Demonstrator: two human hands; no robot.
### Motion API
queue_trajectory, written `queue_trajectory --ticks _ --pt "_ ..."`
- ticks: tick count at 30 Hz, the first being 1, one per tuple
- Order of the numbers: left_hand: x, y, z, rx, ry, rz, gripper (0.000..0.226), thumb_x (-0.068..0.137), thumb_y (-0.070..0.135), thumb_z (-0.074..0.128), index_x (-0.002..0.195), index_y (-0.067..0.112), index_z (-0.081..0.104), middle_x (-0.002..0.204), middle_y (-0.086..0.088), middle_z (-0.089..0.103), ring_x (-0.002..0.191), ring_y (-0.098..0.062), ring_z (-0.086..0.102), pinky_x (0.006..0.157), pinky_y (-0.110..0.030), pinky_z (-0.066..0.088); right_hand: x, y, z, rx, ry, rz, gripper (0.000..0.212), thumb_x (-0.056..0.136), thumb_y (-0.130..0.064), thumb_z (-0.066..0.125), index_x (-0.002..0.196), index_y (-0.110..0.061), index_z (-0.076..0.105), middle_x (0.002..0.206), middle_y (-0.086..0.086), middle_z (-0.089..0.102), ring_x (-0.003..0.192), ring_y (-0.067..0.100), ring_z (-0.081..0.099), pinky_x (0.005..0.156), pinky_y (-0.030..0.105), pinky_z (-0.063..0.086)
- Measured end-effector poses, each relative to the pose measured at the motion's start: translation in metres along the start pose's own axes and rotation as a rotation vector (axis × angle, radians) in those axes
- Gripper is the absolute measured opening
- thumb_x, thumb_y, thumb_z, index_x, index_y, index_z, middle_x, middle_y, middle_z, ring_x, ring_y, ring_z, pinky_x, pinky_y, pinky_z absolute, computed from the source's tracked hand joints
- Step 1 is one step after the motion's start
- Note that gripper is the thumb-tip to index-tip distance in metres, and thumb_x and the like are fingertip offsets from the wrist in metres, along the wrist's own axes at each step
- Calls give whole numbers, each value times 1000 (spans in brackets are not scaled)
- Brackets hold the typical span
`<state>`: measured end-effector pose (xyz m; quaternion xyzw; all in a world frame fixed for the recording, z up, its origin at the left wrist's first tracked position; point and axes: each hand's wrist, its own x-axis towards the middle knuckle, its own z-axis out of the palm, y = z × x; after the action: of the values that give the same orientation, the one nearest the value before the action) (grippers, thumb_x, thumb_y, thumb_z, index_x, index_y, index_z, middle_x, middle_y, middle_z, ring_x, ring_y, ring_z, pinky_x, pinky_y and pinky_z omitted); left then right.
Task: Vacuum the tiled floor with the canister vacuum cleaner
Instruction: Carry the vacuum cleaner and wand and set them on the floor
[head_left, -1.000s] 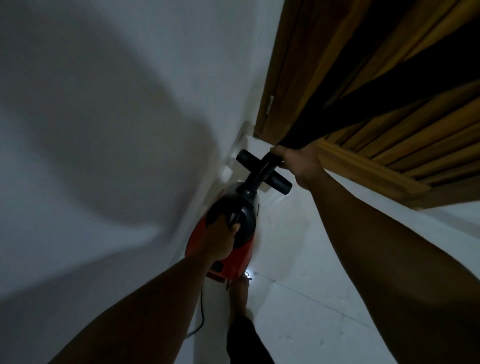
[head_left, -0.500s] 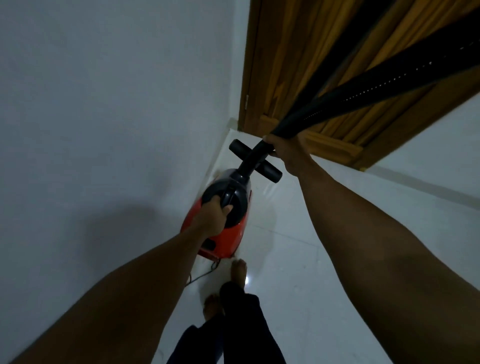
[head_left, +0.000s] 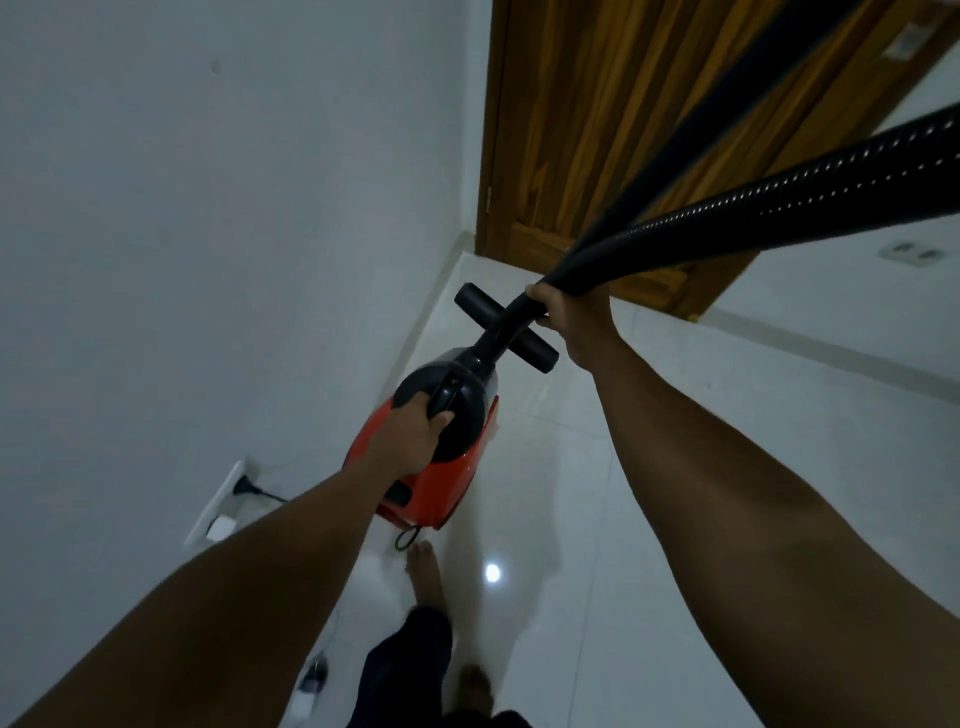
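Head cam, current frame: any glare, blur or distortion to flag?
Head view: dim, bluish light; one small glare spot on the glossy tiled floor by the bare foot; wide-angle stretch elongates the forearms; hose near the lens looks soft; canister vacuum cleaner fairly sharp.

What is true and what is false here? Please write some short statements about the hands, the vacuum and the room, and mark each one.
1. The left hand grips the vacuum. True.
2. The right hand holds nothing. False: it grips the black hose.
3. A plug sits in the socket. True.
4. The door is white. False: it is brown wood.
5. The person wears shoes. False: the foot is bare.
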<state>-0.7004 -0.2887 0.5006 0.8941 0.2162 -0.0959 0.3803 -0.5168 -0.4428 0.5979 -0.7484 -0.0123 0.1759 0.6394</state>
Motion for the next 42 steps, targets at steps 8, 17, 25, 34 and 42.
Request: queue_trajectory --ticks 8,17,25,34,42 --pt "-156 -33 51 -4 -94 -70 26 102 44 46 108 18 50 92 0 59 88 -22 58 83 -36 47 -162 51 -22 63 -1 40 39 77 -8 76 99 -27 49 97 1 61 103 30 65 94 55 54" --pt "-309 -115 112 52 -188 -39 36 99 53 44 109 19 53 93 -4 65 86 -21 63 86 -44 53 -342 138 -27 95 90 114 39 71 -14 79 95 -30 51 99 5 63 104 33 66 93 56 54" --pt "-438 -184 154 133 -319 -96 40 103 45 42 123 12 55 107 -8 67 86 -17 57 80 -31 44 -468 236 -5 38 101 234 37 72 -13 79 95 -30 54 102 5 66 102 26 66 96 52 54" --pt "-507 -249 201 107 -420 -238 34 104 42 42 124 17 55 109 -4 66 92 -15 59 84 -28 44 -528 330 21 -97 53 353 34 65 -20 78 86 -5 55 83 17 64 87 37 68 78 58 57" --pt "-479 -290 288 -47 -377 -325 27 104 37 44 108 14 58 83 2 61 73 -11 58 75 -30 50 -491 404 24 -158 -5 401 29 78 -7 76 96 -15 56 90 4 62 94 27 65 92 54 55"
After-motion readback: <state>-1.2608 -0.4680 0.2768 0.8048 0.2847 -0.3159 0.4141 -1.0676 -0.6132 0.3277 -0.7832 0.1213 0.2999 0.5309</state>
